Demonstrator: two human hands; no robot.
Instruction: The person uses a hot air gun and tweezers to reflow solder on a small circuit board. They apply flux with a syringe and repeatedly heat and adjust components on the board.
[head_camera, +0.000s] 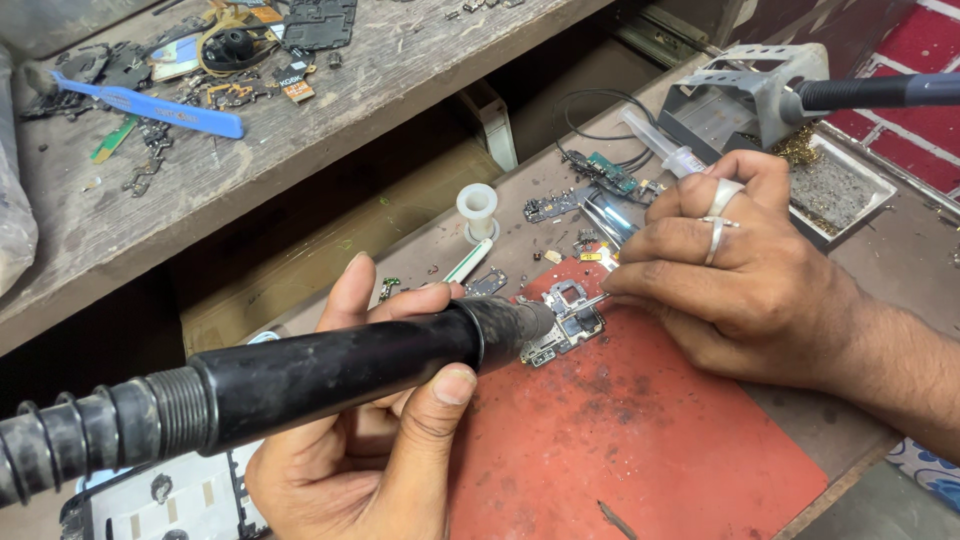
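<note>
My left hand (375, 440) grips a black hot-air wand (330, 365) with a ribbed hose, its nozzle (530, 322) pointing at a small circuit board (565, 325) that lies on a red mat (620, 430). My right hand (730, 265), wearing two silver rings, pinches thin metal tweezers (598, 298) whose tips touch the board's right side. A clear syringe (660, 145) pokes out behind my right hand's fingers.
A soldering iron rests in a grey metal stand (745, 90) beside a tray of brass wool (840, 185). A white spool (477, 208), loose board fragments (590, 185) and tweezers lie on the bench. An upper wooden shelf (250, 140) holds a blue pry tool (150, 105) and scrap parts.
</note>
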